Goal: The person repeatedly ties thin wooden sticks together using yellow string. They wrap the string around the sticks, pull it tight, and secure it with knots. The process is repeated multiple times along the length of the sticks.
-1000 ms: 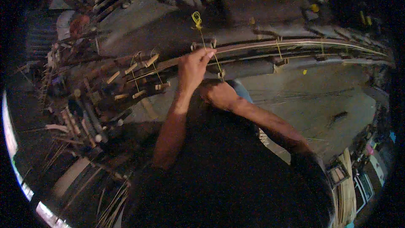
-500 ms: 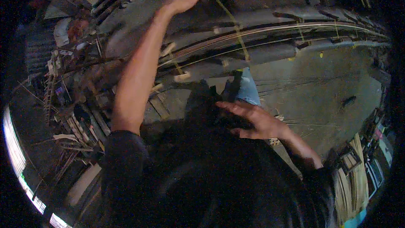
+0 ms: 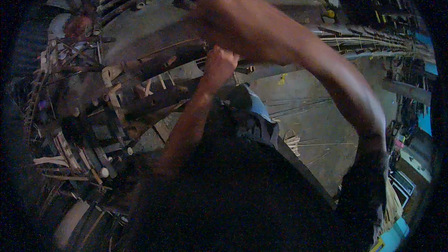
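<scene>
My left hand (image 3: 221, 64) is closed at the near edge of the long rack (image 3: 322, 67); what its fingers hold, if anything, cannot be made out. Just above it and nearer to me is my right hand (image 3: 228, 21), smeared by motion, with its fingers hidden in blur and shadow. It covers part of the rack and whatever lies between the two hands. To the right of my hands a bundle of long thin pale strips (image 3: 364, 43) lies along the rack, crossed by short ties or pegs.
Wood offcuts and sticks (image 3: 70, 158) are piled on the left beside a dark timber frame (image 3: 114, 93). A small coil of pale strips (image 3: 292, 142) lies on the floor (image 3: 322, 112) near a yellow scrap (image 3: 282, 79). Pale slats (image 3: 393, 203) stand at the lower right.
My left hand has come down and closer from the far side of the rack, where it held a yellow strip. My right hand has risen from my body to above it. That strip no longer shows.
</scene>
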`<action>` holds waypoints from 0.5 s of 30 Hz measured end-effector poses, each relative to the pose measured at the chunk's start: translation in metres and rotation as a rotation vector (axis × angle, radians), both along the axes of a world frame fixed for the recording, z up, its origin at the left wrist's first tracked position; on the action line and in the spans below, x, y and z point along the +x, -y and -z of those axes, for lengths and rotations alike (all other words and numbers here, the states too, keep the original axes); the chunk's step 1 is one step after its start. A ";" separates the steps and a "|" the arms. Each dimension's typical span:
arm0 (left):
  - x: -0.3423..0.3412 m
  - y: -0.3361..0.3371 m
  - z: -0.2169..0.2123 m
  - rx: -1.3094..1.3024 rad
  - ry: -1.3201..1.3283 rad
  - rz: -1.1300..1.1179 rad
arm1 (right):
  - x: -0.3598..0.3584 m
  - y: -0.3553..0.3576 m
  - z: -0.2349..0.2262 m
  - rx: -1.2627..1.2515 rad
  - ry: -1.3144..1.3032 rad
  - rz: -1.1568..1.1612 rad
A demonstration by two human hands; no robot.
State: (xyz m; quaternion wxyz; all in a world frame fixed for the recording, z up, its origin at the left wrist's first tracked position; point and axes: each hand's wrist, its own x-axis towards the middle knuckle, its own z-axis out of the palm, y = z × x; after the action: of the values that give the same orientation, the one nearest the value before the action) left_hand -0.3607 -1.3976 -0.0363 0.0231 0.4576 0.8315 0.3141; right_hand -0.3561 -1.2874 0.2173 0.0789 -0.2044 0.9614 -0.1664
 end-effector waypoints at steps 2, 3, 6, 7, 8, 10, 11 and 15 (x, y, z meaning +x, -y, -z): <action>0.003 -0.014 -0.025 0.000 0.105 0.015 | -0.046 -0.029 0.059 -0.208 -0.019 0.057; 0.005 -0.015 -0.031 -0.114 0.139 0.059 | -0.060 -0.053 0.091 -0.203 0.054 0.222; -0.006 -0.032 -0.052 -0.279 0.212 0.002 | -0.057 -0.101 0.200 -0.058 0.241 0.584; 0.005 -0.027 -0.054 -0.338 0.261 -0.025 | -0.057 -0.110 0.241 -0.148 0.248 0.600; 0.013 -0.014 -0.041 -0.293 0.204 -0.076 | -0.060 -0.105 0.259 -0.323 0.218 0.592; 0.007 -0.002 -0.004 -0.162 0.066 -0.180 | -0.048 -0.091 0.221 -0.758 0.078 0.602; 0.013 0.009 0.004 -0.372 -0.179 -0.169 | -0.020 -0.071 0.185 -0.826 -0.007 0.498; 0.015 -0.011 -0.041 -0.168 0.337 -0.185 | 0.137 -0.021 0.194 -0.577 0.182 0.083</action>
State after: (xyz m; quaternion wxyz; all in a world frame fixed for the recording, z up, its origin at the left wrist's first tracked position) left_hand -0.3453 -1.3870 0.0048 0.1710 0.3166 0.8777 0.3165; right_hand -0.2195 -1.2667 0.0235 0.0965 -0.1633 0.8709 -0.4535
